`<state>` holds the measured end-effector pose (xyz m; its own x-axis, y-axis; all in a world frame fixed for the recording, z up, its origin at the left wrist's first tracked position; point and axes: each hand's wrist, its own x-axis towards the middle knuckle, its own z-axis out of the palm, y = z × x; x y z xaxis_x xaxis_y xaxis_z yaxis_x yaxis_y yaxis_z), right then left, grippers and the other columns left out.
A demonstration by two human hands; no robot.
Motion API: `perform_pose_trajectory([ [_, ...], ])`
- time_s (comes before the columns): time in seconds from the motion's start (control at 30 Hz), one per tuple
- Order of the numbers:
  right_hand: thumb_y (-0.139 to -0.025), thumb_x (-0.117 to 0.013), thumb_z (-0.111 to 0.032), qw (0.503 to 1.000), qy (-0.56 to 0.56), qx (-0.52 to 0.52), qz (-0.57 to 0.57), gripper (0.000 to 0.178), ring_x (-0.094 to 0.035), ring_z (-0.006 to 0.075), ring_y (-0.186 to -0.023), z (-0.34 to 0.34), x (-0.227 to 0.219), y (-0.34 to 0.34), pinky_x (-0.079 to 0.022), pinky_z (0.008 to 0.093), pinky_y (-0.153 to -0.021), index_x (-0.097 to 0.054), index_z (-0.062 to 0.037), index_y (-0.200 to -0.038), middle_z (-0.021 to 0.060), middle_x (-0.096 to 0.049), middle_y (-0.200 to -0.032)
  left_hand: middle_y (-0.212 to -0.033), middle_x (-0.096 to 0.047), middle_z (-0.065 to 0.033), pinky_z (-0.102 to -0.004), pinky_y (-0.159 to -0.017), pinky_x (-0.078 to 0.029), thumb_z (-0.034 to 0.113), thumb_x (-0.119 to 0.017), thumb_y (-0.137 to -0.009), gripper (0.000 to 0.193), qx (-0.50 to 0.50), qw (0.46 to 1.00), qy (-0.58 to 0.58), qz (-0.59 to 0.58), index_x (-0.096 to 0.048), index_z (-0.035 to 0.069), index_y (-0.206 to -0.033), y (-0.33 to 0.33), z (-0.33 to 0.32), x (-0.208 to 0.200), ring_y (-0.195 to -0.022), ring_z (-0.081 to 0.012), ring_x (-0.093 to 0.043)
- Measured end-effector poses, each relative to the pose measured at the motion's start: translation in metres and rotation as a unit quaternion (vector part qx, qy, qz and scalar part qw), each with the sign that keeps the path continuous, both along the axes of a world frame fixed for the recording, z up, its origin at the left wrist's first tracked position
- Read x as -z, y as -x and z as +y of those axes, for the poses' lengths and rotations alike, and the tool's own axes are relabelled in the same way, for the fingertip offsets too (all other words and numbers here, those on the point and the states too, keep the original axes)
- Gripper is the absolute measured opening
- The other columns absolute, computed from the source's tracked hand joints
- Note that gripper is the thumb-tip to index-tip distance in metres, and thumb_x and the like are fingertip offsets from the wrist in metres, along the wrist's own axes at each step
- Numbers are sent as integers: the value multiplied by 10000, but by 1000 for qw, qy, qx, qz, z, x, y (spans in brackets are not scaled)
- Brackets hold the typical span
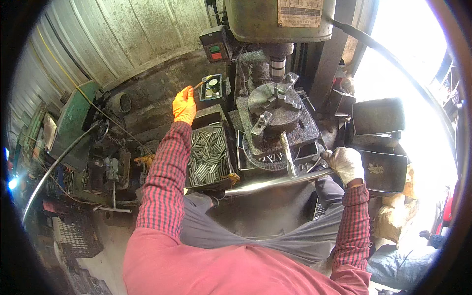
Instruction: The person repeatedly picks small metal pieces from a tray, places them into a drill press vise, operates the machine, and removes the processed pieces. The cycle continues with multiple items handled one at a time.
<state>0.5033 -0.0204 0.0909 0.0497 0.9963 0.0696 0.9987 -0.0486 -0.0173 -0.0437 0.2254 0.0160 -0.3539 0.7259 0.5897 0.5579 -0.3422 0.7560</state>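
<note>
My left hand (184, 105), in an orange glove, is closed on a thin brush-like stick (199, 84). The stick's far tip reaches over a small dark tray (204, 95) with a small round container (212, 82) in it. My right hand (345, 165), in a whitish glove, is curled at the right end of a shiny metal bar (278, 183); its fingers hide what they grip. Between my hands stands a drill press, its chuck (278, 66) above a round clamping fixture (275, 102) strewn with metal chips. A short rod (287, 151) juts toward me from the fixture.
A bin (227, 135) of several short metal pins stands below my left hand. Black trays (377, 115) are stacked at right, near a tan sack (393, 221). The switch box (215, 45) hangs at the back. Another machine (110, 169) stands at left.
</note>
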Motion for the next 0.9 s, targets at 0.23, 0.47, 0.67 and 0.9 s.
perform_pose_trajectory([
  [0.23,-995,-633,-637,999,13,-21,-31,608,-762,390,-722,-1,0,-1,-573,499,-658,-821,-97,-788,188,-739,-728,-1161,-768,-248,-521,-893,-568,589,-544,-1080,711,-74,935,227,262,-498,110,-1603,-8,3,17,-1057,-445,-748],
  [0.47,-990,-639,-640,1000,14,-14,-10,628,-763,394,-725,-2,-7,-1,-577,496,-657,-810,-77,-771,204,-738,-732,-1626,-497,-271,-465,-1231,-422,479,-840,-947,1069,78,985,146,-47,-248,39,-1721,-25,-45,-74,-1502,-369,-506],
  [0.67,-962,-703,-617,999,-26,21,33,598,-767,401,-758,-7,-4,5,-586,509,-690,-806,-38,-852,219,-750,-775,-1633,-481,-197,-417,-1244,-376,359,-841,-973,935,254,965,27,-62,-341,36,-1694,-88,-40,-194,-1479,-288,-490],
  [0.9,-1058,-668,-317,607,-273,-49,745,385,-720,239,-1128,-74,-81,-64,-545,377,-1005,-739,-29,-1303,140,-773,-1177,-1530,-596,-141,-359,-1175,-447,260,-748,-1065,700,307,932,-38,-190,-435,15,-1641,-75,-64,-160,-1374,-205,-585],
])
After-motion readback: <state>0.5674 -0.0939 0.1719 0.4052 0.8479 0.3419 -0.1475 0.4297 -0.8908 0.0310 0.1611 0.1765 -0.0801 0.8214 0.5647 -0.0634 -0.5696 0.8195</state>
